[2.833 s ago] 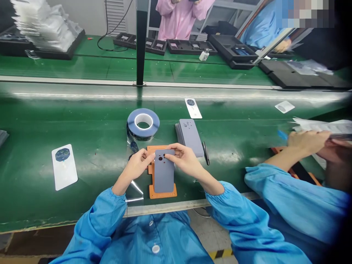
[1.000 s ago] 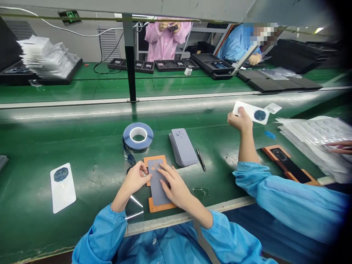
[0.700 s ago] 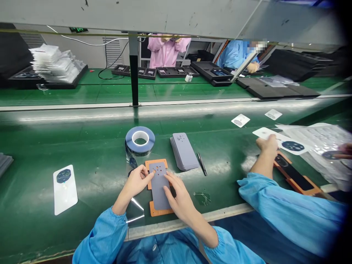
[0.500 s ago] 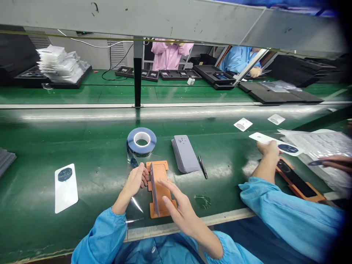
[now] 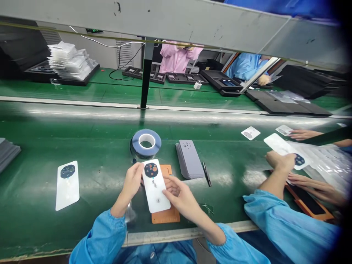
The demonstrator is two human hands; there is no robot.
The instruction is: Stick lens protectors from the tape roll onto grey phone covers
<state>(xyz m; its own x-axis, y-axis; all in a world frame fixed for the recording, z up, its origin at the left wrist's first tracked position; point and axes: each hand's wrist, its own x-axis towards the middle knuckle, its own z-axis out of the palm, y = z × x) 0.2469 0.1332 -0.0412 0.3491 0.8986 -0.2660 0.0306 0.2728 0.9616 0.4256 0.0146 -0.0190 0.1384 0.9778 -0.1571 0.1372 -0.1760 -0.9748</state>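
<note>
A white phone-shaped panel [image 5: 157, 190] with a dark camera patch at its top is held up over an orange jig [image 5: 165, 216]. My left hand [image 5: 133, 180] pinches its upper left edge, and my right hand [image 5: 180, 194] grips its right edge. Most of the jig is hidden behind the panel. Just behind my left hand lies a blue tape roll [image 5: 146, 143] with a white core. To the right of the jig are a stack of grey panels [image 5: 190, 159] and black tweezers [image 5: 207, 174]. Another white panel [image 5: 67, 187] lies flat at the left.
At the right, a co-worker's hand [image 5: 280, 161] holds a white panel near another orange jig [image 5: 316, 205] and plastic trays [image 5: 327, 165]. Two small white cards lie behind them. A dark post [image 5: 145, 80] stands beyond the tape roll. Grey sheets [image 5: 8, 154] are at far left.
The panel, earlier upright edge-on over the jig, now faces me with its white side. My right hand has closed on it. The view has shifted slightly, and more co-worker hands show at the right.
</note>
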